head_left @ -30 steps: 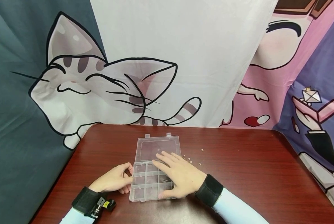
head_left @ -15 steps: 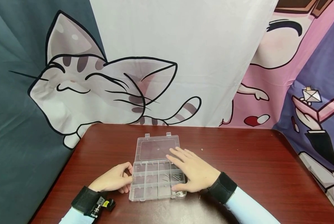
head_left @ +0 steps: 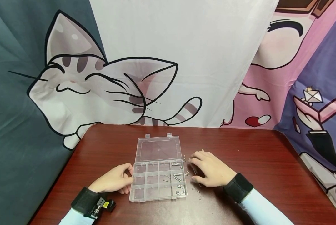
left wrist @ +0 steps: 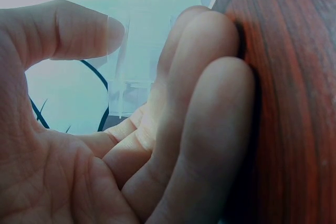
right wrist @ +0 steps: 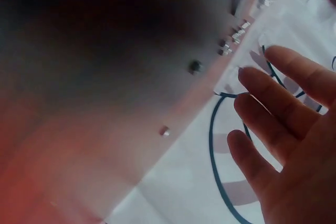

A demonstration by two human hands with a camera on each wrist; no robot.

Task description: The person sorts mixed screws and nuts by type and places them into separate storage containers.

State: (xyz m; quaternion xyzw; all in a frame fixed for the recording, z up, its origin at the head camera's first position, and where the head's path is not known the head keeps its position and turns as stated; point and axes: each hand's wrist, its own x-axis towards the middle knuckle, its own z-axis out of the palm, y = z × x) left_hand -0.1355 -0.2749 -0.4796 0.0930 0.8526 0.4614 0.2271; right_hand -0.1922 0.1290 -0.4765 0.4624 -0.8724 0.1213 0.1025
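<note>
A clear plastic compartment box (head_left: 159, 150) lies on the table with its lid folded back. Several silver screws (head_left: 177, 178) lie in its right-hand compartments. My left hand (head_left: 114, 179) holds the box's left edge; in the left wrist view, the thumb of that hand (left wrist: 157, 156) touches the clear wall (left wrist: 128, 98), with the fingers opposite. To the right of the box, my right hand (head_left: 211, 168) is low over the table, fingers loosely bent. Beside and below it are several loose small screws (head_left: 198, 191). The right wrist view shows that hand (right wrist: 294, 135) with spread fingers and nothing held.
The dark red wooden table (head_left: 269, 162) extends far to the right of the box. A cloth backdrop (head_left: 207, 47) with cartoon drawings hangs behind its far edge. Blurry small metal pieces (right wrist: 196, 67) stand on the tabletop in the right wrist view.
My right hand has moved right, off the box and onto the table side, uncovering the screws in the right compartments. The left hand and the box have stayed nearly still.
</note>
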